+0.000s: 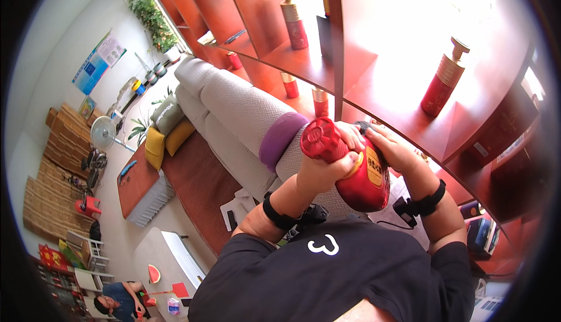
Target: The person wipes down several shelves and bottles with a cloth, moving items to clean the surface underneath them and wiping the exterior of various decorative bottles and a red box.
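A large red bottle [363, 186] with a ribbed red cap and a gold label is held tilted in front of my chest. My left hand [331, 168] wraps around its neck, just below the cap. On the bottle's other side lies my right hand [392, 146], fingers extended along its upper part. A bit of dark grey cloth [363, 125] shows at the right fingertips, pressed between them and the bottle; most of it is hidden. Both forearms wear black straps with small devices.
Wooden shelves [394, 122] rise close in front and to the right, with a red and gold bottle [443, 78] and another such bottle [294, 19]. Behind my hands are a grey sofa [236, 98] and a purple cushion [282, 140]. A person [120, 300] sits by a table [153, 252] at lower left.
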A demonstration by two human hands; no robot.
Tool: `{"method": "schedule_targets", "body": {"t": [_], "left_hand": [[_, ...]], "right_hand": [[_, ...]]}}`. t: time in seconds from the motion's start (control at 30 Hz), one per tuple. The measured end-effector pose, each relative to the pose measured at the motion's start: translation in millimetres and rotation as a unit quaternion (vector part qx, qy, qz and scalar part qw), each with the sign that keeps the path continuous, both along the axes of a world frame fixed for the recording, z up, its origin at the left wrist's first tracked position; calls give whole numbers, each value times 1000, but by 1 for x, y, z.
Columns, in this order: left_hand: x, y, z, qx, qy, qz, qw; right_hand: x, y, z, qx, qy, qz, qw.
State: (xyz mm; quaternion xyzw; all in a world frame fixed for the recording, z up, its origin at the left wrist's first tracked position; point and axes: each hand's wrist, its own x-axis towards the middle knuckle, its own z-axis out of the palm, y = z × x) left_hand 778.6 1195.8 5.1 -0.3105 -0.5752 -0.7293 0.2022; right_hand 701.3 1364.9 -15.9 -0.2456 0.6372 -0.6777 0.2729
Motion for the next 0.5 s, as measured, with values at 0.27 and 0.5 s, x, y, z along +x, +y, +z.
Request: {"method": "schedule_targets", "body": {"t": [0.27, 0.5], "left_hand": [[6, -13, 3, -39, 109, 125, 985], [21, -11, 5, 8, 16, 175, 984]], "right_hand": [[3, -15, -41, -196, -330, 0, 924], [33, -25, -24, -169, -307, -24, 936]]}}
